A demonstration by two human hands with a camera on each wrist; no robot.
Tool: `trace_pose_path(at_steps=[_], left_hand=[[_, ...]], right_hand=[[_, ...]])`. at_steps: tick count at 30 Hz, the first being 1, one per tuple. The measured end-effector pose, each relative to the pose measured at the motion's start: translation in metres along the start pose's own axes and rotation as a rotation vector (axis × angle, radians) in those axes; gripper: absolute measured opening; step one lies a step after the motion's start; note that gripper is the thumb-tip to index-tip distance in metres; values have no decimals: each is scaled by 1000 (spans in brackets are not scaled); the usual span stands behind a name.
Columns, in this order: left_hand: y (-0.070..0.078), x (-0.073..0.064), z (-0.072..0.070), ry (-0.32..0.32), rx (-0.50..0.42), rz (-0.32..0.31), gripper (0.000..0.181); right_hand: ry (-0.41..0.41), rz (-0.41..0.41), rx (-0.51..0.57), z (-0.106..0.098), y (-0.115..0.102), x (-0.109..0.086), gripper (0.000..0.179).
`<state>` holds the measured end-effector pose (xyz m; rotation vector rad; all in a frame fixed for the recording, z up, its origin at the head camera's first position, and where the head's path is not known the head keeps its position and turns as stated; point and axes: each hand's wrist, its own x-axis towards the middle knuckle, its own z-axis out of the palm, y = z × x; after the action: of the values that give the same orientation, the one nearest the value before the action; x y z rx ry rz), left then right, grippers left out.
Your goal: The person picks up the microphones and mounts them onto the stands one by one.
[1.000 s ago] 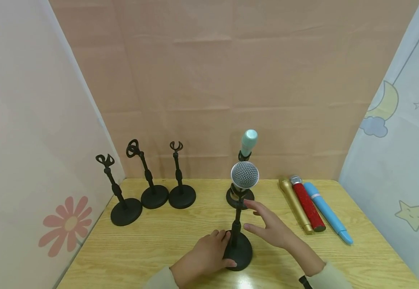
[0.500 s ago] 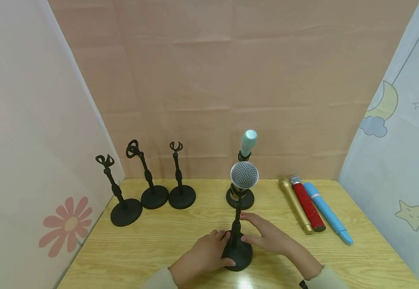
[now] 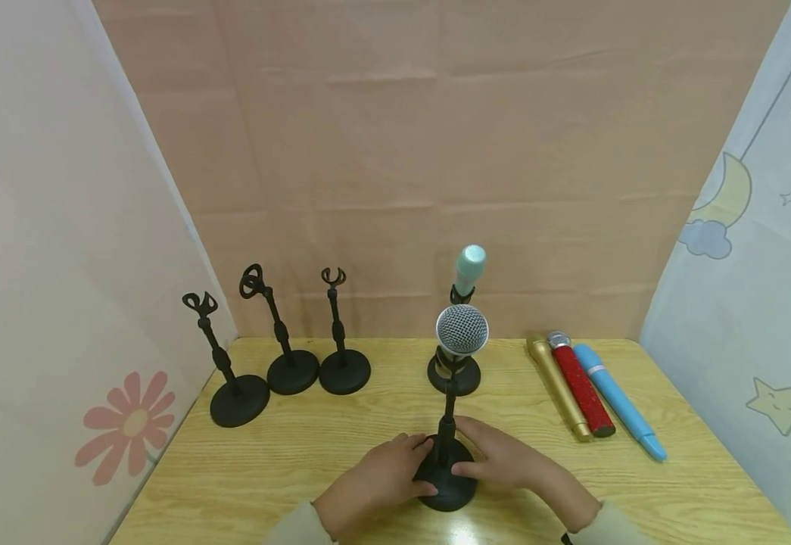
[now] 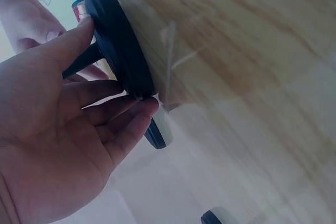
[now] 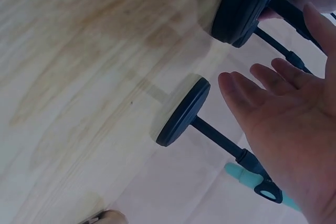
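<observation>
A black microphone stand (image 3: pixel 451 492) stands upright on the table in front of me, with a silver mesh-headed microphone (image 3: pixel 462 330) on top. My left hand (image 3: pixel 387 473) holds the left edge of its round base. In the left wrist view the thumb lies over that base (image 4: pixel 122 40) while the fingers bend at its rim. On the right side, my right hand (image 3: pixel 504 458) is beside the base and pole, thumb over the base. From the right wrist view, its fingers (image 5: pixel 247 90) look loosely extended, with a gap to the base (image 5: pixel 244 9).
Directly behind, another stand (image 3: pixel 466 378) carries a teal microphone (image 3: pixel 470 266). Several black stands without microphones, including one nearest the left wall (image 3: pixel 238 400), are at the back left. Gold (image 3: pixel 560 390), red (image 3: pixel 582 386) and blue (image 3: pixel 620 401) microphones lie at the right.
My right hand has come down from beside the pole to the right side of the base. The left hand stays on the base, shifting slightly left.
</observation>
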<state>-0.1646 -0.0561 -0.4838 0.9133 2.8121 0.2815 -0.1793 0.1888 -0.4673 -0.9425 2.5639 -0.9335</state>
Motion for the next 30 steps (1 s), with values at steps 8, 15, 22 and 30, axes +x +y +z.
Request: trace_pose_path(at_steps=[8,15,22,30], left_hand=[[1,-2,-6,-21,-26,7,72],[0,-1,-7,-36,-36,-13,70],[-6,2,-9,-2,-56,-12,68],[-5,-2,-28,110,-99,52,62]], right_hand=[[-26,-95,-76,7,5,1,60],[-40,-94,-80,8,2,-1,64],[-54,-93,-95,11,0,-1,66],[-65,-110,-185,14,2,-2,65]])
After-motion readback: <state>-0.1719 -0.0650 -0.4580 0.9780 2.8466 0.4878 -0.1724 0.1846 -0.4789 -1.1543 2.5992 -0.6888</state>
